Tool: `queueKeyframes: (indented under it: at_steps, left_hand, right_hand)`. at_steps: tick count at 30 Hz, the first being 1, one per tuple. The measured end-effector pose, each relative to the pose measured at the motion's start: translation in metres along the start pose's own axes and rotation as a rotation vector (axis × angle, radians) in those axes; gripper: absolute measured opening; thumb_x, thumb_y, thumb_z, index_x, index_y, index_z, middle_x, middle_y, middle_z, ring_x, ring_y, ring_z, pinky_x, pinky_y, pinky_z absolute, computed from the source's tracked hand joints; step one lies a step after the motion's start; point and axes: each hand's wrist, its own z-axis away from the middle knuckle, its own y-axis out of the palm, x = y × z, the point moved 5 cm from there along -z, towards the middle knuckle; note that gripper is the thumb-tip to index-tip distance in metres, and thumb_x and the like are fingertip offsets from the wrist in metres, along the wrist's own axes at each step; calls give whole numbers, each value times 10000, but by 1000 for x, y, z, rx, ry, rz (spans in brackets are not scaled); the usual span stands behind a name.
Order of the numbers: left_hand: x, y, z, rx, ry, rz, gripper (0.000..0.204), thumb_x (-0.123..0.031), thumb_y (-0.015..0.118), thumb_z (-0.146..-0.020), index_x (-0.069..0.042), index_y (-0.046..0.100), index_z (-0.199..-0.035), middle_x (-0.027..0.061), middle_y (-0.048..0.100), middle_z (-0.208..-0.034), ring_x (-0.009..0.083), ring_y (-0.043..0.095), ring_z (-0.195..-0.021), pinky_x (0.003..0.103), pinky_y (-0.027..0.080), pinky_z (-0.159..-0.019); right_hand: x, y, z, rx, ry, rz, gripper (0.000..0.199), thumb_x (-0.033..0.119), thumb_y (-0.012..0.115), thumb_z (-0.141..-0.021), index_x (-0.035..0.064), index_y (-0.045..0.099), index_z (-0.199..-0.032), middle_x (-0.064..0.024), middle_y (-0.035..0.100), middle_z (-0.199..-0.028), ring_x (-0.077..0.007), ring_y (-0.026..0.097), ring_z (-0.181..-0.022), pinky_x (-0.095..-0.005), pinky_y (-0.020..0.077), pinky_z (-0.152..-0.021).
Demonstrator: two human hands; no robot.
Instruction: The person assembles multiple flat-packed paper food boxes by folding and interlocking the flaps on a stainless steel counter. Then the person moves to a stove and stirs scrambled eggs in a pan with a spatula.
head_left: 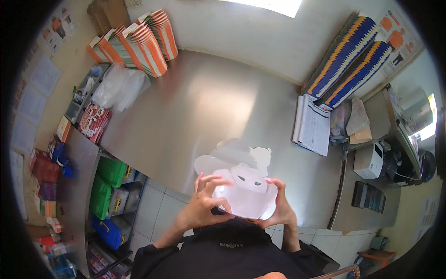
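A white cardboard box (246, 200), partly folded, is held in front of my chest at the near edge of the steel table. Its flaps stand spread on the far side, and one panel has two cut slots. My left hand (204, 200) grips the box's near left side, the fingers bent and a little blurred. On the opposite side, my right hand (282, 209) is closed around the right wall, with a fingertip on the upper edge. The undersides of the box and some fingers are hidden.
The steel table (186, 121) stretches away to the wall. Striped orange carton stacks (144, 46) and plastic bags (121, 86) stand at far left. Blue-and-yellow carton stacks (344, 60) and an open notebook (313, 125) are at right. Green bins (102, 190) sit on a shelf at lower left.
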Motion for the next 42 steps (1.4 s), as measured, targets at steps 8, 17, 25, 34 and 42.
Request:
queueKeyframes:
  at_steps: [8,17,25,34,42]
  left_hand:
    - [78,-1,12,172,-272,779,1400,-380,941,-465,-133,1,-1474,216,-27,-1526,369,130,-1409,507,180,-1126]
    - [98,-53,27,2,-84,586,1132,-181,868,-588,-55,120,-1429,142,267,-1427,254,350,-1303,393,324,-1069]
    - [270,-49,67,-711,-409,480,1102,-83,800,-718,-82,-6,-1470,179,283,-1427,244,402,-1265,372,414,-1003]
    - [251,-40,79,-845,-543,-200,1404,-300,874,-580,-30,-211,-1429,246,33,-1495,335,65,-1414,458,109,-1148]
    - [163,19,31,518,-110,8,733,-228,738,-721,-80,401,-1355,165,392,-1400,363,307,-1343,514,269,-1091]
  right_hand:
    - [-10,61,-40,-283,-425,-447,1017,124,838,-538,123,216,-1343,-195,424,-1293,-319,434,-1212,-454,365,-997]
    - [-46,112,-69,-106,-133,137,815,164,841,-577,67,450,-1286,-119,521,-1238,-259,468,-1179,-394,347,-1029]
    - [-81,62,-30,-7,462,348,651,225,839,-654,118,560,-1232,-124,512,-1297,-311,467,-1241,-398,405,-1006]
    - [-158,96,-8,534,435,597,392,312,761,-720,200,651,-1079,7,602,-1148,-226,577,-1028,-367,502,-817]
    - [-146,112,-41,637,197,639,435,226,729,-736,254,620,-1156,-29,534,-1260,-257,538,-1100,-370,503,-858]
